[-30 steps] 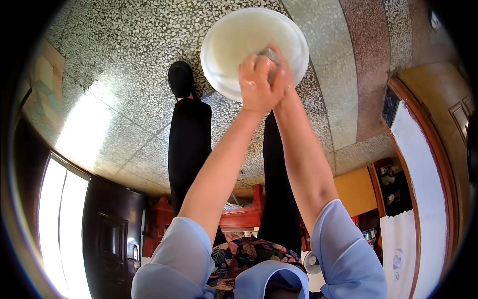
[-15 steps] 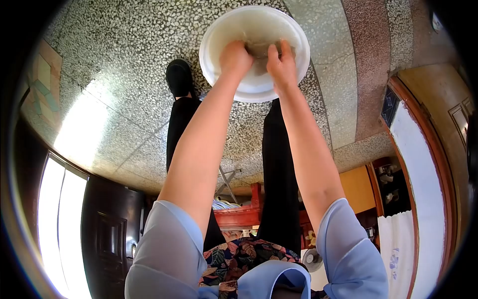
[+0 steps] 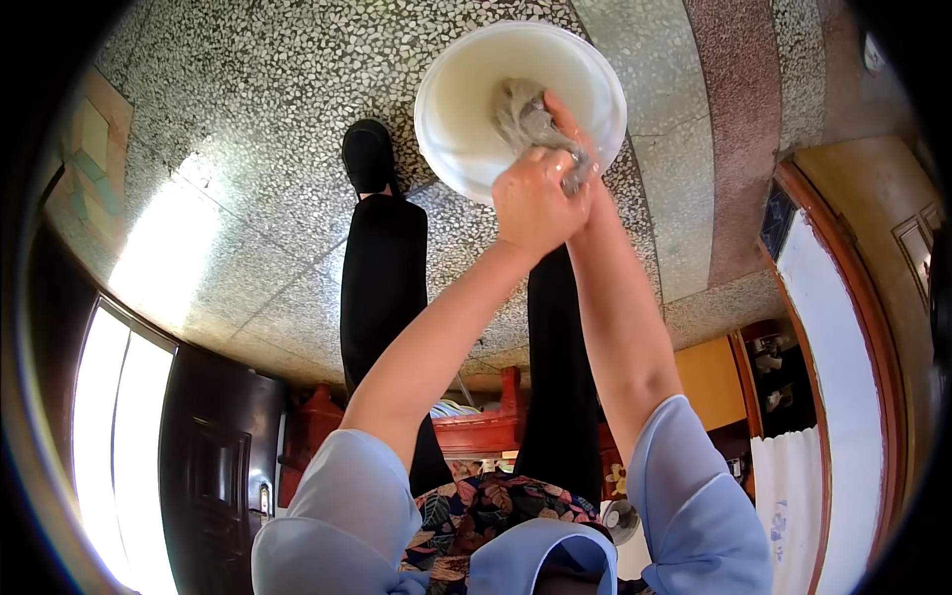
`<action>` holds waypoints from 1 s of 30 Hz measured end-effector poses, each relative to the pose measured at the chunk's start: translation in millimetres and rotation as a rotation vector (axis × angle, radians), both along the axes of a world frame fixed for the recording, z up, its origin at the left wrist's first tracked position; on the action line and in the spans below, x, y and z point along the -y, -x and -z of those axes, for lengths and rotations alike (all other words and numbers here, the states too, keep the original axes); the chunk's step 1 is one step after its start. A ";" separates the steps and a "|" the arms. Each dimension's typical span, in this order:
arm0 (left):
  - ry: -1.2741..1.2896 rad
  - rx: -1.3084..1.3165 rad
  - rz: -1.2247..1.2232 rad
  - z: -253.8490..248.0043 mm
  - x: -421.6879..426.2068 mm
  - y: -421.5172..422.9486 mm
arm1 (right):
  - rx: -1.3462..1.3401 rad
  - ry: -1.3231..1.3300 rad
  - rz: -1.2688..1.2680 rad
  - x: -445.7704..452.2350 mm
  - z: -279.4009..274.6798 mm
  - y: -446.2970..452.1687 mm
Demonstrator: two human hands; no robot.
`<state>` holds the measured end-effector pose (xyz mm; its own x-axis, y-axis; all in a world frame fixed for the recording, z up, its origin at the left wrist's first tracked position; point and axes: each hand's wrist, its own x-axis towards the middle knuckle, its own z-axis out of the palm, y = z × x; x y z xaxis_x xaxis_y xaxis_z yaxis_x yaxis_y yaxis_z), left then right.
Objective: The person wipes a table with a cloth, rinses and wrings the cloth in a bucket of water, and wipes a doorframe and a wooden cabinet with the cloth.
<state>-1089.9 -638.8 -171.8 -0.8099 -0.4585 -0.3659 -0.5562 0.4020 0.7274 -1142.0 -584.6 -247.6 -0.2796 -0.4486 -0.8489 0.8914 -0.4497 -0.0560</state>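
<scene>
Gripping a wet-looking grey cloth (image 3: 521, 114) over a white basin (image 3: 451, 166), bunched tightly in the left hand (image 3: 535, 203) with knuckles up and fingers curled around the fabric. Bringing the right hand (image 3: 585, 141) close against the same bundle, partly behind the left — with a digit stretched forward along the cloth's edge. Cannot tell how far closed on that right side, being largely covered by the left hand and the folds. Letting a loose, crumpled mass spill forward over the inside of the basin, and a short end poke out between the hands. Gathered this thickly, probably, to offer both palms something solid to bear on. Held above the near right part of the basin, presumably to send drips back inside rather than onto the speckled terrazzo floor (image 3: 268, 109). Set on that floor just beyond the legs in black trousers (image 3: 382, 278), likely for easy reach while bending with both arms extended. Planting a black shoe (image 3: 367, 159) to the left of the basin, near but apart from the rim, perhaps for steady footing. Wearing pale-blue sleeves (image 3: 699, 476) ending around the elbows, well apart from the basin — handy, most likely, for staying dry.
</scene>
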 end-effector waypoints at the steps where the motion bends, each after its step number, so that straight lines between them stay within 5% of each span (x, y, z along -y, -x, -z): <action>1: 0.054 -0.008 -0.024 11.3 2.0 -1.8 | -0.039 -0.033 -0.007 -1.5 -2.7 -4.1; 3: 0.103 -0.117 -0.008 19.4 6.8 1.7 | -0.018 0.100 0.165 -1.7 -3.9 -10.6; 7: 0.083 -0.185 -0.072 43.2 20.3 10.9 | -0.094 -0.294 0.019 5.3 -17.5 -5.5; 13: 0.470 0.093 -0.025 97.0 46.5 6.8 | -0.191 -0.697 -0.306 12.0 -26.9 -5.5; 15: 0.533 0.154 0.245 91.3 44.6 -0.6 | -0.337 -0.689 -0.353 8.8 -5.0 -13.4; 19: 0.112 0.533 0.378 116.2 56.6 -6.0 | -0.274 -0.672 -0.560 8.9 -9.5 -2.3; 22: -0.505 0.698 0.090 111.9 73.8 21.5 | -0.154 -0.679 -0.417 12.2 -5.0 2.7; 23: -0.462 0.399 -0.008 73.1 69.3 21.9 | -0.126 -0.549 -0.332 10.0 4.4 3.1; 25: -0.836 0.355 -0.130 44.1 64.4 16.3 | -0.072 -0.288 -0.163 -4.7 28.7 3.2; 27: -0.691 0.112 -0.060 9.5 49.5 7.1 | 0.041 -0.169 -0.114 -7.4 19.9 11.5; 30: -0.516 0.117 0.100 -19.5 33.8 6.3 | 0.036 0.019 -0.065 -22.7 16.1 5.0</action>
<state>-1096.2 -672.6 -152.3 -0.7808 -0.1182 -0.6135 -0.6225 0.0640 0.7800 -1147.0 -561.8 -263.7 -0.2183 -0.4807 -0.8492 0.9202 -0.3913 -0.0150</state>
